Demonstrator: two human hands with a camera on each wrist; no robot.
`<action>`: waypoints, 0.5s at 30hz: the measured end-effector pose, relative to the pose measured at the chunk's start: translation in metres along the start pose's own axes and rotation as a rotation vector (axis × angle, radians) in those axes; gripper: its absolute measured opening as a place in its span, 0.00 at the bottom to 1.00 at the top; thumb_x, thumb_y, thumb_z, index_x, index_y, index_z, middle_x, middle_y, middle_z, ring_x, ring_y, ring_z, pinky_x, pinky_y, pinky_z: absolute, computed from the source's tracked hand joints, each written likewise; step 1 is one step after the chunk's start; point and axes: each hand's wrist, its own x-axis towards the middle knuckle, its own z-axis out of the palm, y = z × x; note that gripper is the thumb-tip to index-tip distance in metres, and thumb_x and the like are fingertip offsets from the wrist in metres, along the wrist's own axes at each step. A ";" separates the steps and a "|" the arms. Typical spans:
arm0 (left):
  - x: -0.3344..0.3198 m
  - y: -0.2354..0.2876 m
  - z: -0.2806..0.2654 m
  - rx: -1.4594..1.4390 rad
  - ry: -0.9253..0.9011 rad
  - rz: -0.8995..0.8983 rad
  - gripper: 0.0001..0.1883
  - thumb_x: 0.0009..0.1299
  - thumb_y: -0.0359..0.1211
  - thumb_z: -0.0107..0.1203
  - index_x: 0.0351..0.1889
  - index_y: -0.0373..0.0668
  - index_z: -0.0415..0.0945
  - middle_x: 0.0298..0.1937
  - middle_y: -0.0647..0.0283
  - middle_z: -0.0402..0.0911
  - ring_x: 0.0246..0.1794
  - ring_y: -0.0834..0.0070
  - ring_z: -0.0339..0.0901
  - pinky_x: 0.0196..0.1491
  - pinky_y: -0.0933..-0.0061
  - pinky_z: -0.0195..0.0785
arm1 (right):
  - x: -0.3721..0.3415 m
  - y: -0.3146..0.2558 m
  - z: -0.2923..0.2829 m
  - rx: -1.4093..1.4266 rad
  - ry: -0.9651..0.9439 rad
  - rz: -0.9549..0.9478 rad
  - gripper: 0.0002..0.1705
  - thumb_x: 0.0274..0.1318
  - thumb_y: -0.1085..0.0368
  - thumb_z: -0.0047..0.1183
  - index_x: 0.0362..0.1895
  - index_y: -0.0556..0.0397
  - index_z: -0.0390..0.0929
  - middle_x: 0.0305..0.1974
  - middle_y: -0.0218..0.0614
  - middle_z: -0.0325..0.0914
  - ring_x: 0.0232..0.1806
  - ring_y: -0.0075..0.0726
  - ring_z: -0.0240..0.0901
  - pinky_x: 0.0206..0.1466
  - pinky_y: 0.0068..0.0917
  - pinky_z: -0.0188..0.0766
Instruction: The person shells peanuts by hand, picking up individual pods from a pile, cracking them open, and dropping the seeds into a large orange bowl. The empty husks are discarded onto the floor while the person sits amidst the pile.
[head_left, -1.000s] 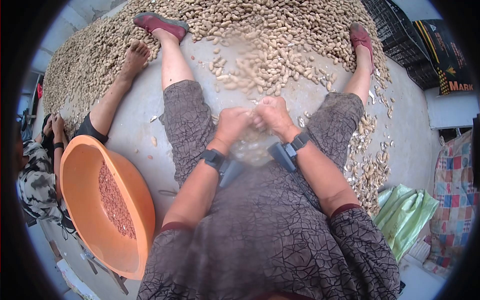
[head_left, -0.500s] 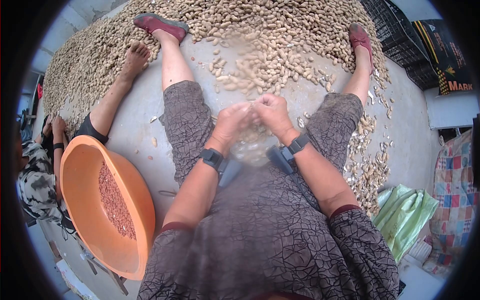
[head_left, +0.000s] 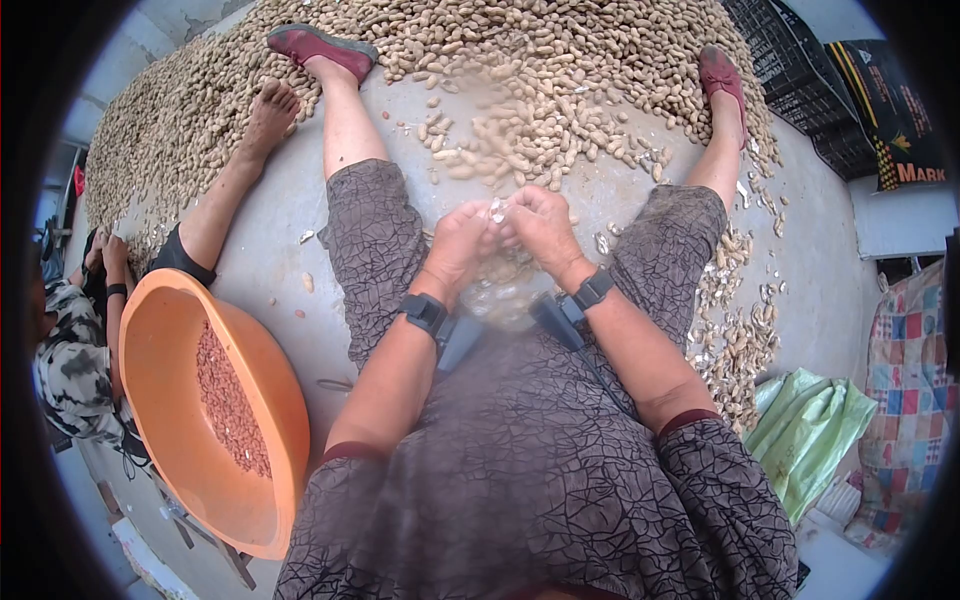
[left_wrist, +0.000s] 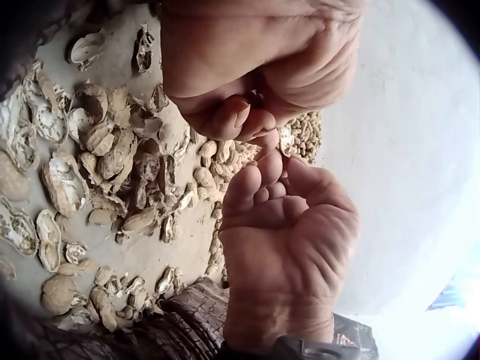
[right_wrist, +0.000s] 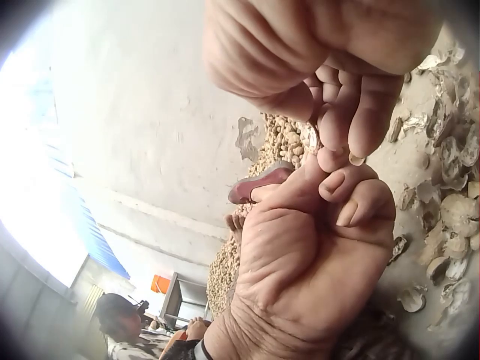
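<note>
The pale inside of a peanut shell [head_left: 497, 210] has just come into view, pinched between the fingertips of the left hand [head_left: 457, 246] and right hand [head_left: 546, 232] above the frame's centre, which suggests the pod is cracked open.

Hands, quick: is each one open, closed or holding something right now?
Left hand: closed, fingertips pinching a peanut shell.
Right hand: closed, fingers curled, pinching the same shell.
</note>
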 end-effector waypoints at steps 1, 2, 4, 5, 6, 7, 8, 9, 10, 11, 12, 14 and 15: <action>0.000 0.000 0.000 -0.016 0.012 0.002 0.08 0.70 0.29 0.46 0.44 0.36 0.71 0.29 0.69 0.74 0.23 0.87 0.66 0.25 0.87 0.58 | 0.000 0.001 0.001 -0.003 0.000 -0.006 0.06 0.53 0.71 0.48 0.25 0.58 0.72 0.21 0.32 0.74 0.20 0.19 0.70 0.19 0.17 0.69; 0.000 0.000 0.000 -0.033 0.024 0.003 0.08 0.70 0.29 0.46 0.44 0.36 0.71 0.28 0.69 0.74 0.23 0.87 0.66 0.25 0.87 0.58 | 0.001 0.002 0.001 -0.006 0.000 -0.011 0.07 0.54 0.71 0.48 0.24 0.58 0.72 0.21 0.32 0.73 0.20 0.19 0.70 0.19 0.17 0.68; -0.001 0.001 0.002 0.029 0.028 0.007 0.08 0.71 0.29 0.46 0.43 0.36 0.71 0.28 0.69 0.74 0.24 0.87 0.67 0.25 0.87 0.59 | 0.001 0.004 0.001 -0.017 0.009 -0.016 0.06 0.54 0.71 0.48 0.24 0.58 0.72 0.20 0.32 0.73 0.20 0.19 0.70 0.19 0.17 0.68; -0.001 0.003 0.003 0.091 0.033 0.012 0.08 0.71 0.29 0.46 0.43 0.36 0.71 0.28 0.68 0.74 0.24 0.87 0.67 0.25 0.87 0.59 | 0.002 0.004 0.001 -0.028 0.018 -0.022 0.06 0.54 0.71 0.48 0.25 0.58 0.72 0.20 0.32 0.73 0.20 0.19 0.70 0.20 0.17 0.68; -0.003 0.004 0.005 0.091 0.033 0.011 0.08 0.71 0.29 0.46 0.43 0.36 0.71 0.28 0.68 0.74 0.24 0.87 0.67 0.25 0.87 0.59 | 0.002 0.005 0.000 -0.028 0.018 -0.021 0.06 0.54 0.71 0.48 0.25 0.58 0.72 0.20 0.32 0.73 0.20 0.19 0.70 0.20 0.17 0.68; -0.005 0.005 0.008 0.094 0.039 0.021 0.07 0.71 0.29 0.46 0.42 0.37 0.71 0.28 0.68 0.75 0.24 0.86 0.68 0.25 0.87 0.59 | 0.002 0.006 0.000 -0.045 0.018 -0.028 0.06 0.53 0.71 0.48 0.25 0.58 0.72 0.20 0.32 0.73 0.20 0.19 0.70 0.20 0.17 0.68; -0.006 0.006 0.010 0.098 0.045 0.030 0.07 0.71 0.29 0.46 0.41 0.37 0.72 0.28 0.67 0.75 0.25 0.86 0.68 0.26 0.87 0.59 | 0.002 0.007 0.000 -0.061 0.018 -0.035 0.05 0.53 0.72 0.48 0.25 0.57 0.72 0.21 0.32 0.73 0.20 0.19 0.70 0.20 0.17 0.68; -0.004 0.003 0.006 0.098 0.045 0.030 0.07 0.71 0.29 0.46 0.41 0.37 0.72 0.28 0.67 0.75 0.25 0.86 0.68 0.26 0.87 0.59 | 0.002 0.005 -0.001 -0.061 0.018 -0.035 0.05 0.53 0.72 0.48 0.25 0.57 0.72 0.21 0.32 0.73 0.20 0.19 0.70 0.20 0.17 0.68; 0.000 0.000 -0.001 0.094 0.047 0.025 0.06 0.71 0.29 0.46 0.41 0.37 0.71 0.28 0.67 0.75 0.25 0.85 0.68 0.26 0.87 0.59 | 0.002 0.003 -0.002 -0.058 -0.010 -0.006 0.04 0.52 0.72 0.48 0.26 0.57 0.72 0.22 0.32 0.75 0.21 0.19 0.71 0.22 0.16 0.70; 0.003 -0.003 -0.006 0.089 0.049 0.019 0.06 0.71 0.29 0.45 0.40 0.38 0.71 0.28 0.67 0.74 0.25 0.85 0.68 0.26 0.86 0.59 | 0.001 0.001 -0.003 -0.056 -0.039 0.023 0.03 0.52 0.72 0.48 0.27 0.56 0.72 0.24 0.32 0.76 0.23 0.18 0.73 0.24 0.16 0.72; 0.001 0.000 -0.003 0.089 0.050 0.019 0.06 0.71 0.29 0.45 0.40 0.38 0.71 0.28 0.67 0.74 0.25 0.85 0.68 0.26 0.86 0.59 | 0.001 -0.002 -0.003 -0.056 -0.039 0.023 0.03 0.52 0.72 0.48 0.27 0.56 0.72 0.24 0.32 0.76 0.23 0.18 0.73 0.24 0.16 0.72; -0.003 0.006 0.003 -0.032 0.032 -0.018 0.05 0.71 0.29 0.45 0.40 0.38 0.70 0.28 0.68 0.74 0.25 0.84 0.67 0.27 0.85 0.59 | 0.000 -0.005 -0.005 0.000 -0.061 0.067 0.04 0.51 0.71 0.48 0.27 0.56 0.74 0.24 0.32 0.76 0.23 0.19 0.73 0.27 0.17 0.72; -0.002 0.004 0.000 -0.032 0.032 -0.017 0.05 0.71 0.29 0.45 0.40 0.38 0.70 0.28 0.68 0.74 0.25 0.84 0.67 0.27 0.85 0.59 | 0.001 -0.006 -0.008 0.000 -0.061 0.066 0.04 0.51 0.71 0.48 0.27 0.56 0.74 0.24 0.32 0.76 0.23 0.19 0.73 0.27 0.17 0.72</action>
